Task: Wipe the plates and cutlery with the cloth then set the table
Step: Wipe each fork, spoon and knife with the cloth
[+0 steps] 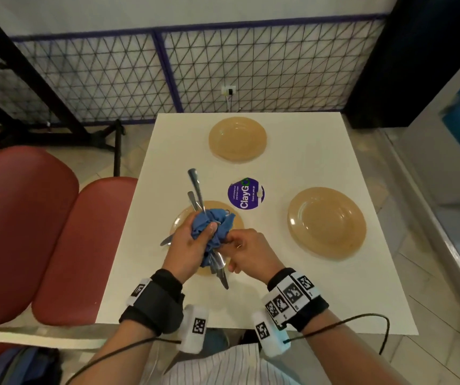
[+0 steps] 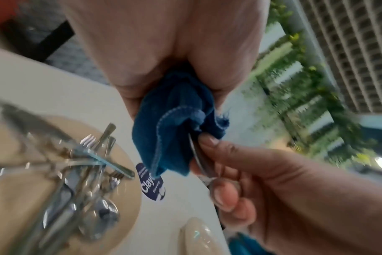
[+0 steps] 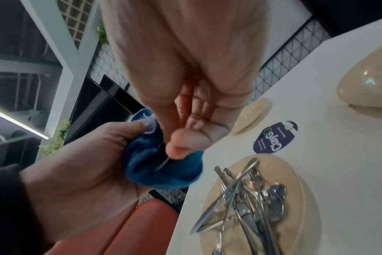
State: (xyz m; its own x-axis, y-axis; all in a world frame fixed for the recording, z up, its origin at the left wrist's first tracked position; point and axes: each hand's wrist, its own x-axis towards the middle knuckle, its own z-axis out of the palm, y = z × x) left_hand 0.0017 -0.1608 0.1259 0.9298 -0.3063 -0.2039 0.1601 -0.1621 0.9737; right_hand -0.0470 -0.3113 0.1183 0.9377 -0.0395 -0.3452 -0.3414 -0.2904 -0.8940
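Observation:
My left hand (image 1: 196,236) grips a bunched blue cloth (image 1: 215,226) above the near-left tan plate (image 1: 180,219). My right hand (image 1: 230,241) pinches one piece of cutlery (image 2: 197,157) whose other end is buried in the cloth (image 2: 170,131); in the right wrist view only a thin metal edge (image 3: 162,165) shows below my thumb. Several knives, forks and spoons (image 3: 246,198) lie crossed in a pile on that plate (image 3: 294,174), with handles (image 1: 195,184) sticking out past its far rim. Two bare tan plates sit at the far middle (image 1: 237,138) and at the right (image 1: 327,222).
A round purple ClayGo sticker (image 1: 246,193) marks the white table (image 1: 292,287) between the plates. Red cushioned seats (image 1: 56,245) stand along the left of the table. A wire-mesh fence (image 1: 223,65) runs behind the far edge.

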